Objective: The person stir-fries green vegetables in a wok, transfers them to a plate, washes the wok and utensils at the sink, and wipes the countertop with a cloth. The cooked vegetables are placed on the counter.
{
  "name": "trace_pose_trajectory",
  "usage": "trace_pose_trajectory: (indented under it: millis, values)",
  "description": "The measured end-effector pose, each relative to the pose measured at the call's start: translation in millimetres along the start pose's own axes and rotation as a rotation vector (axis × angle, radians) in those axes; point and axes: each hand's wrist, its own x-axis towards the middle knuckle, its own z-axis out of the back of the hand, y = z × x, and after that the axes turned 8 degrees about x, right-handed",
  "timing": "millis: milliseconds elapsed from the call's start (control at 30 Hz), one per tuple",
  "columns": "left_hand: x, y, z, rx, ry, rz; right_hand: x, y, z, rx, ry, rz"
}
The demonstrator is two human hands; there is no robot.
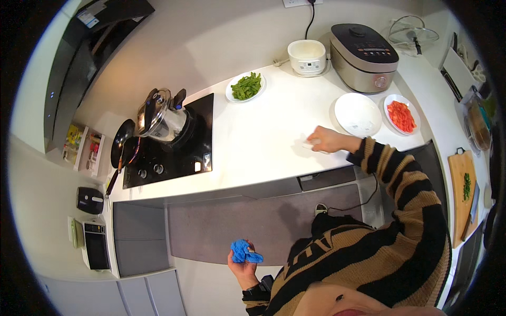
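My left hand [242, 269] is wrapped around a crumpled blue cloth [246, 252], held out over the floor beside my body. A dark band circles that wrist. Over the white countertop [261, 134], near its front edge, my right hand [331, 140] pinches a small white item [307, 145], too blurred to name. Just behind the right hand stands a white plate [358, 114] with nothing but faint glare on it. Beside it, a white dish [416, 106] holds chopped red pieces [401, 117], perhaps tomato.
A plate of cut green vegetables [246, 87] stands against the wall. Left, a pressure cooker [162, 118] and wok [123, 144] occupy the cooktop [201, 134]. A rice cooker [363, 59] and small white cooker [307, 57] are behind. A knife [473, 205] lies on the cutting board [458, 197].
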Motion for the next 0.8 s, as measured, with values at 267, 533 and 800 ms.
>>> trace_pose_trajectory:
  millis: [267,533,800]
  values:
    - [103.0,-47.8,-68.7,-0.002,0.044,0.043,129.0,2.3,-32.8,-0.585,0.081,0.127]
    - [212.5,-128.7,-150.7,0.118,0.05,0.236,244.8,-35.1,-13.4,-0.495,0.167,-0.241]
    - [254.2,-180.2,-185.4,0.246,0.013,0.226,392.2,-87.4,60.0,-0.533,-0.186,-0.425]
